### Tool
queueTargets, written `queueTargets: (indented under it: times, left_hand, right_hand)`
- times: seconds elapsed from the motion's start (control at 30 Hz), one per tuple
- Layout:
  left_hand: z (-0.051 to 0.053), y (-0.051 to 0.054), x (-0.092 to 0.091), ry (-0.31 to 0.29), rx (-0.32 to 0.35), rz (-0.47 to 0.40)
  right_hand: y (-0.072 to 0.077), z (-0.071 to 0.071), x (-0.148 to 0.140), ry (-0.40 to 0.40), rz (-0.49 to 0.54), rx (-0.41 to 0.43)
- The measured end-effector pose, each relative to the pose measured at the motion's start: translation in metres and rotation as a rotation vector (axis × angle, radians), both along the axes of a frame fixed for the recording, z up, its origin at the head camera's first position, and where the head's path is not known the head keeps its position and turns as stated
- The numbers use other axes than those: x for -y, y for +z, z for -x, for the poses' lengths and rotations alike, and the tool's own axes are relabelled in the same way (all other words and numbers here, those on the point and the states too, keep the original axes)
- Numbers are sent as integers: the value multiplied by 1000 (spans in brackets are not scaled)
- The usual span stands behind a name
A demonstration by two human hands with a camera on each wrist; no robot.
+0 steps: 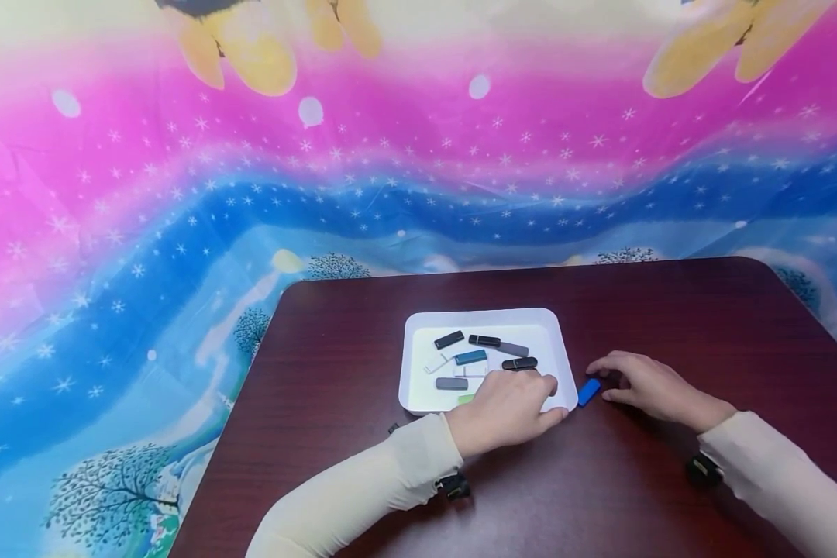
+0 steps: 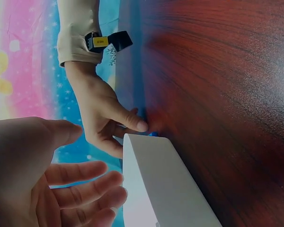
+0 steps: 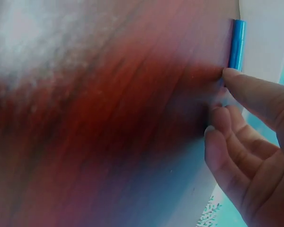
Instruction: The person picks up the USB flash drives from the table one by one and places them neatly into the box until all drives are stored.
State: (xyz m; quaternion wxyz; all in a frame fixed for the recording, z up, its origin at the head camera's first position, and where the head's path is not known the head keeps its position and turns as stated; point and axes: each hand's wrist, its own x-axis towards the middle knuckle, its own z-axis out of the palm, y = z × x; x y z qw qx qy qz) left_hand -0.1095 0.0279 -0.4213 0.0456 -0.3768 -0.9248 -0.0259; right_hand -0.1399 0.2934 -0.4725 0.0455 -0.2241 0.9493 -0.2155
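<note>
My left hand [image 1: 505,407] hovers over the near right part of a white tray [image 1: 488,312], its fingers loosely bent and holding nothing in the left wrist view. A blue USB stick [image 1: 589,392] lies on the table, close against the tray's right side. Beside that stick is my right hand [image 1: 652,387], with thumb and fingers apart. In the right wrist view, the thumb tip [image 3: 230,74] is at the near end of the blue stick [image 3: 237,45]; whether it touches is unclear. Inside the tray are several USB sticks, among them a grey one [image 1: 452,384] and a teal one [image 1: 470,356].
Black sticks [image 1: 449,339] and white ones lie in the tray too, and a green one [image 1: 466,399] is partly hidden by the left hand. The tray stands on a dark red-brown wooden table [image 1: 335,349]. A printed cloth [image 1: 418,178] hangs behind it.
</note>
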Motion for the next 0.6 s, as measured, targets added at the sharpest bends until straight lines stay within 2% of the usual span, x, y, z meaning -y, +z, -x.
queueTargets:
  times: [0.13,0.3,0.6]
  left_hand:
    - [-1,0,1,3,-3,8]
    - [-2,1,2,7,-5,22]
    - [-4,-1,3,4,8,10]
  right_hand:
    - [-3,4,0,14,47,51]
    - [-6,8,0,26,86,73]
    - [-8,9,-1,-8,47,76]
